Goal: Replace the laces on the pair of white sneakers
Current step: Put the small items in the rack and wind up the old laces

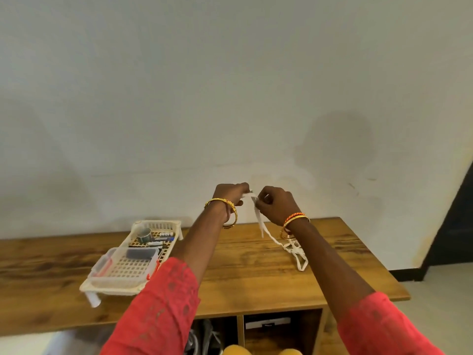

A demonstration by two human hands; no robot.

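The wooden tabletop [243, 272] stood against a white wall. A slotted plastic basket [120, 284] holding small items rested on the tabletop's left part. Both hands were raised above the tabletop's rear edge, close together. The left hand [230, 194] and right hand [275, 204] each had fingers curled, pinching the upper end of a white shoelace [263, 229]. The rest of the shoelace hung down and lay piled on the tabletop's right part.
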